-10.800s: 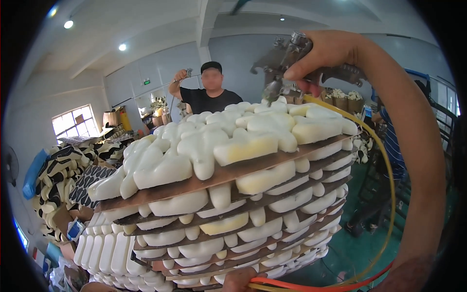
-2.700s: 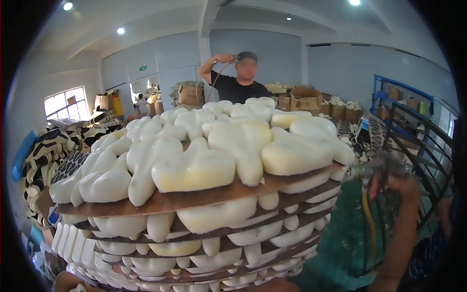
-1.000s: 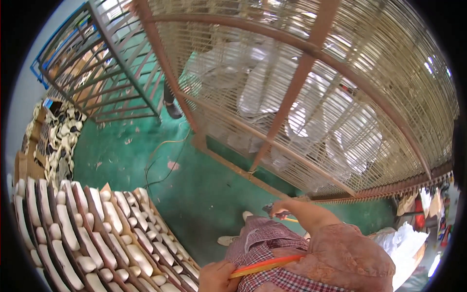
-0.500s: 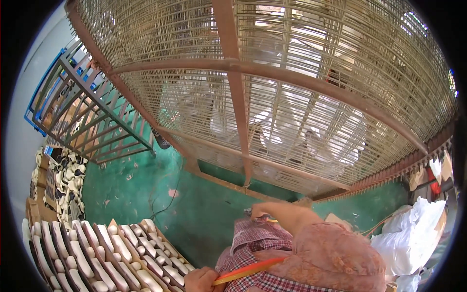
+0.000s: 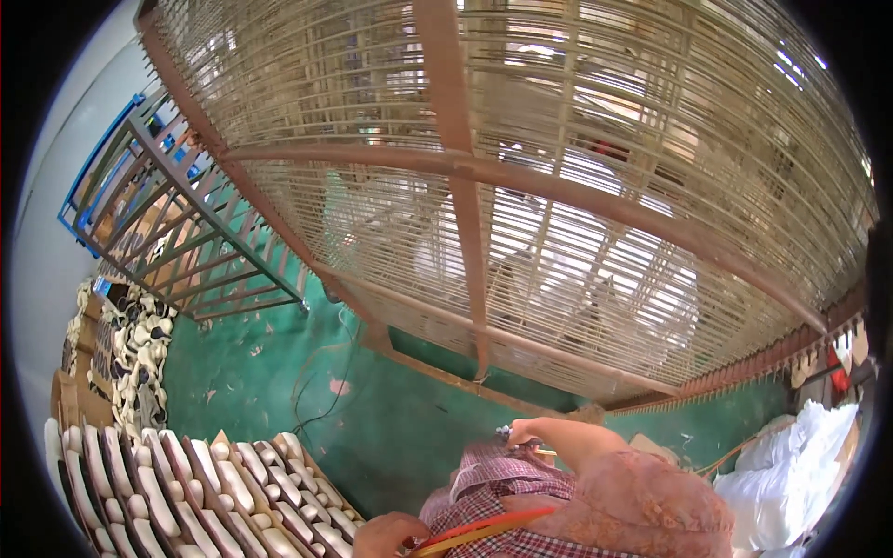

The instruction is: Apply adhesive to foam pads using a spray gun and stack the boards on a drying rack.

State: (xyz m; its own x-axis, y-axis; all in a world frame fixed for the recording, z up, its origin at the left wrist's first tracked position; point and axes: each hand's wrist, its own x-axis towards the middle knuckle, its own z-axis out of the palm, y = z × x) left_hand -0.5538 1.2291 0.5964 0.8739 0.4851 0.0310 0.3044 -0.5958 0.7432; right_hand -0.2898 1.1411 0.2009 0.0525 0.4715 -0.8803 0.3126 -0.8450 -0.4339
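My right hand (image 5: 528, 433) is held out in front of my checked apron (image 5: 507, 479), its fingers closed on a small grey metal tool (image 5: 503, 432) whose kind I cannot make out. A short yellowish length shows just below that hand. Low at the front, my left hand (image 5: 386, 534) is curled at the end of a band of red and yellow tubing (image 5: 484, 530) that runs across my apron to the right arm. Its fingertips are partly hidden at the picture's lower edge. Left of this hand lie rows of white, rounded, elongated pieces (image 5: 228, 474) on dark strips.
A tall brown-framed rack (image 5: 465, 166) with many stacked wire-like shelves fills the far side. A dark metal cart frame (image 5: 200, 219) stands at the left, above a heap of cream and black pieces (image 5: 139, 358). White plastic sacks (image 5: 781, 484) lie right. A thin cable (image 5: 302, 409) crosses the green floor.
The whole view has shifted a little, so the rack sits slightly further right and lower. My right hand appears slightly further right and lower. Both hands keep their grips.
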